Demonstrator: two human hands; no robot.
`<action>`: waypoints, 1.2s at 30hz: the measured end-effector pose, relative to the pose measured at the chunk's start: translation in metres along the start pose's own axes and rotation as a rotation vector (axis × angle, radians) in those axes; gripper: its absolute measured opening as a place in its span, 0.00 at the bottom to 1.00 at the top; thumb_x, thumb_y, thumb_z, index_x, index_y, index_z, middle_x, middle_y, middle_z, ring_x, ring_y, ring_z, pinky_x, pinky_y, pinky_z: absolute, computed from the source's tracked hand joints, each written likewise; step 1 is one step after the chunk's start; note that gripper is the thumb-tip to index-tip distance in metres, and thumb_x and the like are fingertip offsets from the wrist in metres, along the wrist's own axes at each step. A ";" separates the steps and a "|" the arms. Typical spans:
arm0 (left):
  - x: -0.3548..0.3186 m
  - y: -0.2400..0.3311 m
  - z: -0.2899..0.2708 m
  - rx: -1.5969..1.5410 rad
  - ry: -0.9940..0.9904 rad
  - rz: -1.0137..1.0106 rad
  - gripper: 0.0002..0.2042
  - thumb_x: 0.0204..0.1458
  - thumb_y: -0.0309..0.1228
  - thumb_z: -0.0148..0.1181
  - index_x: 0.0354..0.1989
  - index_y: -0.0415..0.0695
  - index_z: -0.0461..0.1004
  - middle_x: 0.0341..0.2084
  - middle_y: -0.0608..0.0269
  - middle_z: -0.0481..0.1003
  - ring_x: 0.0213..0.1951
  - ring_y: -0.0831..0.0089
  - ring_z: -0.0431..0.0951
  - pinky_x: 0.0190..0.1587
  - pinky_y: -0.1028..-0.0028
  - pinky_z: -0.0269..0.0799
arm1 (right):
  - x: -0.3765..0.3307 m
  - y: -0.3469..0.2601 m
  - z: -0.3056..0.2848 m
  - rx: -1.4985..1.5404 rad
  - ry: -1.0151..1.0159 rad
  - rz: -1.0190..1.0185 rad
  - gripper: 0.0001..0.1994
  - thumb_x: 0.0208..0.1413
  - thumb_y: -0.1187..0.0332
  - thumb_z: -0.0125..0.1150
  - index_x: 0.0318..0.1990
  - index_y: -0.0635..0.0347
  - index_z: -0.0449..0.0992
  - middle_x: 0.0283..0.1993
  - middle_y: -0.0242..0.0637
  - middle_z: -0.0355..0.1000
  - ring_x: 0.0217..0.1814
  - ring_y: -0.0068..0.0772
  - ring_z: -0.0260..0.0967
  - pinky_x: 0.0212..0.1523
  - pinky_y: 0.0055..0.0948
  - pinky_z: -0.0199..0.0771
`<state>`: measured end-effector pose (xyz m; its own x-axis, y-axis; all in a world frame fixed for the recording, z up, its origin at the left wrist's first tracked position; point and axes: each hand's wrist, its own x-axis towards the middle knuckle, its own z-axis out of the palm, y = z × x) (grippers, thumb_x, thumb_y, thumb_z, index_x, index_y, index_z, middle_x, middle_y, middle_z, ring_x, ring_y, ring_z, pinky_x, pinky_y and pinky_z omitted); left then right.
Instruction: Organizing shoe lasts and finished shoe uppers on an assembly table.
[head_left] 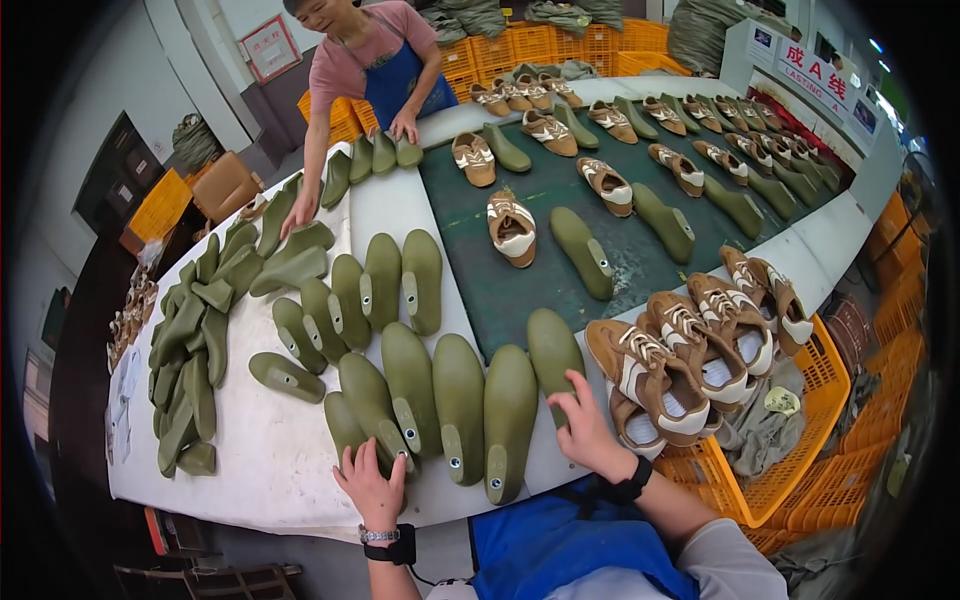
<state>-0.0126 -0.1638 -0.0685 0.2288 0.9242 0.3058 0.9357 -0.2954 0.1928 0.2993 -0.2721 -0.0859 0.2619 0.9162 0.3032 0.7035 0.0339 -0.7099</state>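
Observation:
Green shoe lasts stand in a near row, blue-ringed holes in their heel ends facing me. My left hand [372, 487] is at the row's left end, fingers spread against the heel ends of a small last [343, 424] and its larger neighbour [367, 392]. At the right end, my right hand [590, 430] has its fingers round the heel end of another last [554, 348], which lies partly over the green belt's edge. Between my hands stand more lasts, including a tall one [510, 410]. Behind them is a second row of lasts [381, 280].
Brown-and-white sneakers [655, 375] stand at right, above an orange crate [780, 470]. The green conveyor [470, 230] carries sneakers and lasts in pairs. A heap of lasts [185, 330] lies left. Across the white table [290, 440], a co-worker [385, 70] in a blue apron reaches toward lasts.

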 end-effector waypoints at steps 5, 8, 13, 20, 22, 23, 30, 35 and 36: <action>0.002 0.002 0.003 -0.002 0.002 0.018 0.25 0.45 0.46 0.60 0.48 0.41 0.71 0.43 0.59 0.74 0.55 0.54 0.64 0.61 0.46 0.43 | 0.007 0.000 -0.005 -0.082 0.046 0.020 0.27 0.41 0.83 0.51 0.53 0.56 0.65 0.61 0.60 0.49 0.58 0.64 0.56 0.56 0.43 0.63; 0.000 0.000 0.005 0.000 0.014 0.015 0.25 0.45 0.46 0.60 0.47 0.42 0.72 0.43 0.59 0.74 0.54 0.55 0.64 0.61 0.46 0.43 | 0.004 0.005 -0.003 -0.092 0.045 0.004 0.27 0.42 0.83 0.51 0.55 0.56 0.64 0.62 0.61 0.48 0.59 0.65 0.56 0.57 0.44 0.62; -0.002 0.000 0.003 -0.008 0.017 0.001 0.24 0.45 0.46 0.60 0.46 0.42 0.72 0.43 0.58 0.74 0.54 0.55 0.64 0.61 0.46 0.43 | -0.001 -0.003 -0.003 -0.078 0.019 0.046 0.28 0.44 0.82 0.51 0.57 0.56 0.62 0.63 0.63 0.45 0.60 0.67 0.52 0.59 0.46 0.60; -0.003 0.001 0.005 0.016 0.021 0.001 0.24 0.45 0.46 0.60 0.46 0.41 0.72 0.43 0.58 0.74 0.53 0.54 0.65 0.61 0.45 0.44 | -0.003 -0.004 -0.002 -0.081 0.055 0.057 0.26 0.43 0.83 0.52 0.55 0.58 0.65 0.59 0.63 0.49 0.60 0.67 0.52 0.59 0.48 0.59; -0.003 0.001 0.005 0.010 0.027 0.004 0.24 0.45 0.46 0.60 0.46 0.41 0.72 0.42 0.58 0.74 0.53 0.53 0.65 0.61 0.45 0.44 | -0.003 -0.004 -0.001 -0.064 0.064 0.073 0.26 0.43 0.83 0.51 0.54 0.58 0.65 0.59 0.64 0.49 0.60 0.67 0.52 0.59 0.47 0.59; -0.003 0.002 0.005 0.009 0.028 0.006 0.24 0.45 0.46 0.60 0.46 0.41 0.72 0.42 0.58 0.74 0.53 0.53 0.65 0.61 0.45 0.44 | -0.004 -0.002 0.002 -0.047 0.087 0.066 0.25 0.43 0.83 0.51 0.53 0.58 0.66 0.59 0.64 0.50 0.59 0.67 0.53 0.59 0.46 0.59; 0.001 0.005 0.004 -0.020 0.046 0.013 0.24 0.45 0.46 0.60 0.45 0.40 0.72 0.40 0.56 0.75 0.53 0.53 0.65 0.61 0.44 0.44 | 0.053 0.029 0.008 0.350 0.298 0.114 0.22 0.44 0.84 0.52 0.50 0.59 0.68 0.50 0.55 0.64 0.52 0.52 0.65 0.52 0.38 0.67; 0.001 0.000 0.007 -0.024 0.074 0.014 0.23 0.45 0.45 0.61 0.44 0.41 0.73 0.40 0.55 0.75 0.52 0.54 0.66 0.61 0.46 0.45 | 0.137 0.014 -0.010 1.313 0.318 0.652 0.19 0.46 0.84 0.53 0.48 0.63 0.69 0.45 0.44 0.68 0.46 0.36 0.68 0.44 0.31 0.71; -0.001 -0.001 0.008 -0.012 0.074 0.014 0.23 0.45 0.45 0.61 0.44 0.41 0.74 0.40 0.55 0.74 0.51 0.55 0.66 0.61 0.47 0.46 | 0.152 0.013 -0.005 1.321 0.344 0.644 0.18 0.46 0.84 0.52 0.47 0.64 0.70 0.45 0.42 0.69 0.44 0.32 0.68 0.42 0.29 0.71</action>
<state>-0.0122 -0.1624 -0.0761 0.2207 0.8998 0.3763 0.9292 -0.3113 0.1994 0.3512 -0.1343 -0.0457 0.5540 0.7852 -0.2767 -0.6227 0.1703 -0.7637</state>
